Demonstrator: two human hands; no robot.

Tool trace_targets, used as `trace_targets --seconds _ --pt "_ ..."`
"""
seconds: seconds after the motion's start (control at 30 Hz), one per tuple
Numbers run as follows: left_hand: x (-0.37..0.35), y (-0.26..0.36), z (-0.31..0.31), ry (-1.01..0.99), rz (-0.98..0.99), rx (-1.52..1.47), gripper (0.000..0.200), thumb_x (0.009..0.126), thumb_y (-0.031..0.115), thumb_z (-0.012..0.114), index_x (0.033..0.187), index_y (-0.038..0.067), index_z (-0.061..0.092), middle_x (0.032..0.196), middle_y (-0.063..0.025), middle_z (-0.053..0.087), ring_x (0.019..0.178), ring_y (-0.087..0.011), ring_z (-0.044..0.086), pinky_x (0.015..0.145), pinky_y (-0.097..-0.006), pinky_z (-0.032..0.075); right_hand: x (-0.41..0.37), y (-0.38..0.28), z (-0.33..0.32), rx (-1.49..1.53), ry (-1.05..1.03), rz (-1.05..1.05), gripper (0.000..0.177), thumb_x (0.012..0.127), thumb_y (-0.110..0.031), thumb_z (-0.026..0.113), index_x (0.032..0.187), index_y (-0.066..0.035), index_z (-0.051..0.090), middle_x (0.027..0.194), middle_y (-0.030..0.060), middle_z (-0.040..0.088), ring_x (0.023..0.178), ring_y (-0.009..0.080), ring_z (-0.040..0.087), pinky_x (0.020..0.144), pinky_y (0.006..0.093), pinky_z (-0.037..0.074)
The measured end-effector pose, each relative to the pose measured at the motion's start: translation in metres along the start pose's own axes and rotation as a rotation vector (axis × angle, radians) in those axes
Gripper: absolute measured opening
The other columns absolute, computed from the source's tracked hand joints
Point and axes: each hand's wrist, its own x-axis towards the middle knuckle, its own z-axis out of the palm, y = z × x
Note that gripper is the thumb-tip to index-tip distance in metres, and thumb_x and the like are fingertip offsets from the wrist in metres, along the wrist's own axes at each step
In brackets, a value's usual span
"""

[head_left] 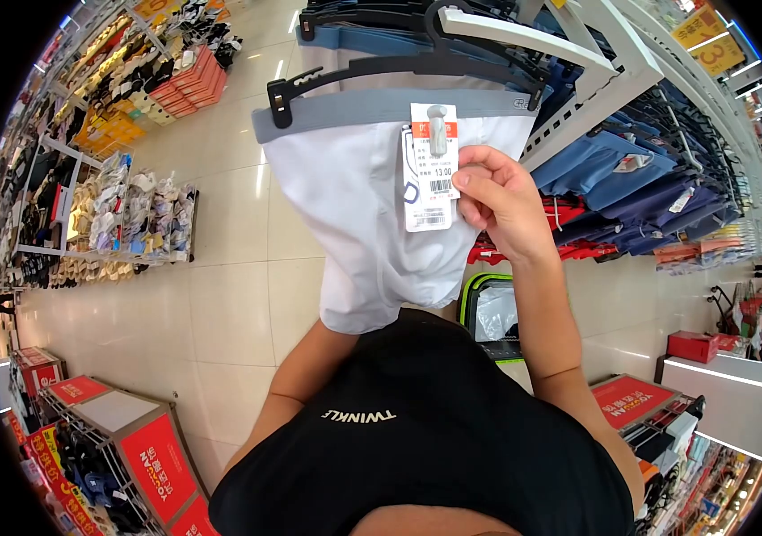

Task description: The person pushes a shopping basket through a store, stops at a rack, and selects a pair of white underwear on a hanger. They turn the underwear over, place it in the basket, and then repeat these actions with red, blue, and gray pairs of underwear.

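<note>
White boxer briefs with a grey waistband hang by clips from a black hanger. A white and orange price tag, reading 13.00, hangs at the front of the waistband with a grey security tag over it. My right hand is closed in a pinch on the price tag's right edge, thumb in front. A second label with a barcode shows just below it. My left forearm runs up to the bottom of the briefs, and the fabric hides my left hand.
The hanger hooks onto a white metal rack arm. Blue and navy garments hang at the right. Beside my right forearm, a black and green basket holds something in clear plastic. Sock displays stand left, and red signs lower left.
</note>
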Motion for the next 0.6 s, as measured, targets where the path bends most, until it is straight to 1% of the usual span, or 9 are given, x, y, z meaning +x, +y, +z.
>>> trace_targets --seconds 0.07,0.13,0.33,0.57,0.6 --pt "0.0004 -0.0002 -0.0006 0.005 0.001 0.004 0.076 0.092 0.047 0.055 0.144 0.0 0.024 0.143 -0.0143 0.038 0.128 -0.0284 0.041 0.106 -0.0398 0.035 0.0005 -0.0014 0.0003 -0.008 0.0 0.018 0.017 0.087 -0.003 0.061 0.102 0.0 0.056 0.079 0.006 0.064 0.049 0.0058 0.047 0.042 0.0186 0.029" --pt "0.0005 0.0007 -0.0011 0.008 -0.002 0.012 0.076 0.092 0.047 0.055 0.144 0.0 0.024 0.144 -0.0143 0.037 0.129 -0.0285 0.041 0.106 -0.0399 0.035 0.0016 -0.0023 -0.0009 -0.075 -0.024 0.03 0.016 0.088 -0.005 0.059 0.103 -0.001 0.054 0.076 0.0049 0.062 0.046 0.007 0.05 0.04 0.0192 0.031" --pt "0.0 0.0014 -0.0033 0.018 -0.004 0.024 0.077 0.092 0.048 0.055 0.144 0.0 0.024 0.144 -0.0143 0.037 0.129 -0.0288 0.04 0.106 -0.0402 0.034 0.0049 -0.0026 0.0006 -0.117 -0.037 0.05 0.015 0.089 -0.007 0.057 0.102 -0.003 0.052 0.076 0.0036 0.061 0.045 0.0081 0.054 0.038 0.0193 0.034" --pt "0.0014 0.0009 -0.0043 0.026 -0.004 0.036 0.078 0.092 0.049 0.055 0.144 0.0 0.024 0.144 -0.0144 0.036 0.129 -0.0292 0.04 0.107 -0.0406 0.034 0.0086 0.0 0.0018 -0.117 -0.027 0.051 0.015 0.089 -0.007 0.057 0.103 -0.003 0.052 0.076 0.0039 0.062 0.045 0.0085 0.054 0.038 0.0194 0.034" --pt "0.0015 0.0012 -0.0042 0.024 -0.004 0.04 0.078 0.092 0.049 0.055 0.144 0.0 0.024 0.144 -0.0144 0.036 0.13 -0.0293 0.04 0.107 -0.0406 0.034 0.0087 0.0011 0.0029 -0.114 -0.008 0.045 0.016 0.09 -0.007 0.057 0.103 -0.002 0.052 0.075 0.0045 0.062 0.043 0.0083 0.052 0.037 0.0197 0.034"
